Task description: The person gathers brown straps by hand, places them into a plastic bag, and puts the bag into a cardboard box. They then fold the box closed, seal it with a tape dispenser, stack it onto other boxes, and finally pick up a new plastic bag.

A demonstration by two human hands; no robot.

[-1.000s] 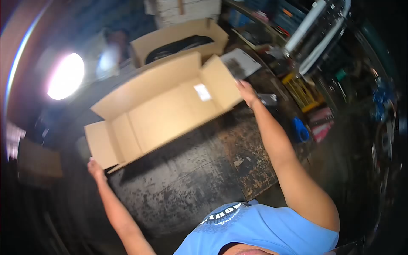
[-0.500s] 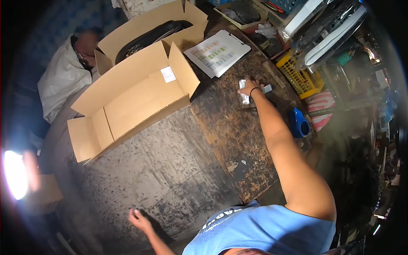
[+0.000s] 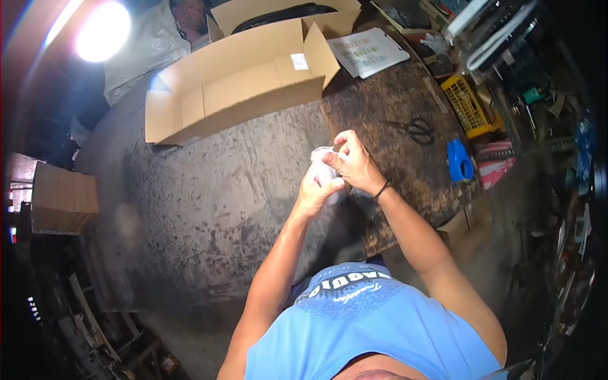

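In front of my chest, over the table, my left hand (image 3: 311,191) is closed around a small white plastic-like bundle (image 3: 327,170). My right hand (image 3: 354,163), with a dark band at the wrist, is beside it, its thumb pressed on the bundle and its fingers curled at the upper side. The fingers partly cover the bundle, so its exact form is hard to tell. Black-handled scissors (image 3: 419,130) lie on the worn wood to the right of my hands.
An open cardboard box (image 3: 253,95) stands at the back left, another (image 3: 285,28) behind it. A clipboard with printed sheets (image 3: 370,54), a blue tape dispenser (image 3: 458,161) and a yellow basket (image 3: 465,104) are to the right. Stacked cartons (image 3: 63,197) are far left.
My right hand has drawn back from the table's right side with the white bundle. My left hand has come up to meet it and now grips the bundle. The scissors are uncovered; the view has shifted.
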